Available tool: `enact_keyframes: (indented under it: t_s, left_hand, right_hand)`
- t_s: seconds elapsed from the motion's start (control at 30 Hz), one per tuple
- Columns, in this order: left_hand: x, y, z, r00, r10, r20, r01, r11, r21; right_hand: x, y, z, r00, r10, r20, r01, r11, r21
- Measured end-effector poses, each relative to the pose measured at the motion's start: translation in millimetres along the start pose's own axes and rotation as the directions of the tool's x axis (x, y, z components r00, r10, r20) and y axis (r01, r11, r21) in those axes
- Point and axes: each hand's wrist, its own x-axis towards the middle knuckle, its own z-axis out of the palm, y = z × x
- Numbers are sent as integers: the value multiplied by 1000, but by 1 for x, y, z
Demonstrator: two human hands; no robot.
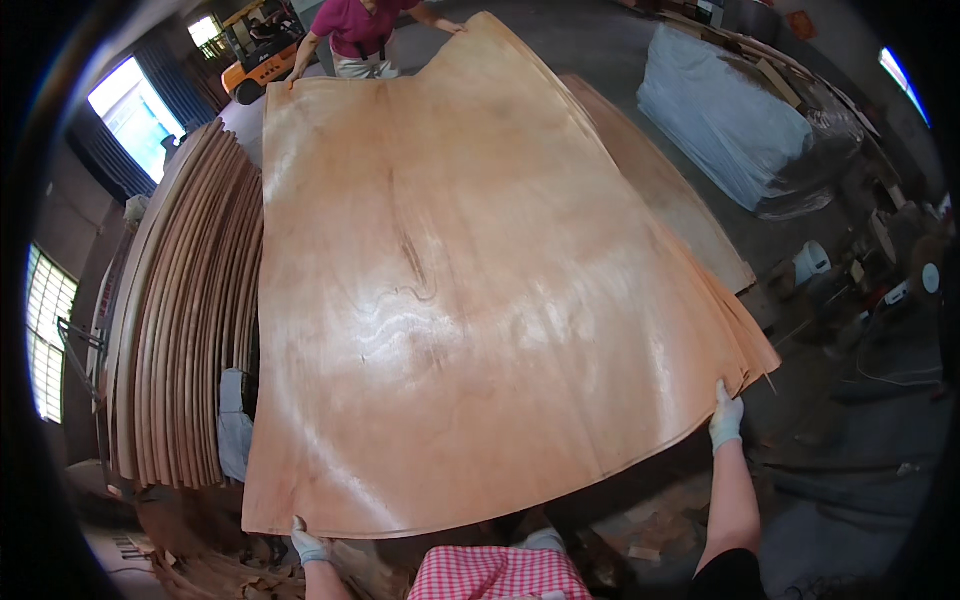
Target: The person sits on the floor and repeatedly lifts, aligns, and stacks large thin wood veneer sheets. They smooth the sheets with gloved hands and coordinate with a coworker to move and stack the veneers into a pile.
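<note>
- Left hand (308,545), gloved, grips the near left corner of the top veneer sheet (470,300); fingers curl over the edge.
- Right hand (726,418), gloved, closes on the sheet's near right edge, close to the corner.
- Sheet: large, thin, reddish-brown, glossy, lying on a stack of similar sheets (745,345) whose edges fan out at the right.
- Far end: another person in a dark red shirt (362,25) holds both far corners.
- Left of the sheet: curved veneer pile (185,320) standing on edge.
- Upper right, on the floor: bundle wrapped in clear plastic (725,110), pale blue-white, blocky.
- Top left: orange forklift (258,60) near the window.
- White bucket (812,262) at right, well apart from the sheet.
</note>
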Motion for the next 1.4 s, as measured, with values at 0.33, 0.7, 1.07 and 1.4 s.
enact_keyframes:
  t_s: [0.33,0.7,1.07,1.4]
  left_hand:
    - [3,-18,-16,970,-50,238,103,971,-217]
    - [-95,22,44,973,47,225,-44,999,-14]
    - [-152,25,92,930,229,288,-240,971,5]
    - [-205,3,121,906,310,288,-382,893,239]
  right_hand:
    - [-248,-56,31,959,-140,247,225,904,-364]
    - [-420,80,144,386,-135,913,742,633,-220]
    - [-429,114,157,198,331,923,946,183,-269]
    - [-416,106,161,143,394,908,949,207,-239]
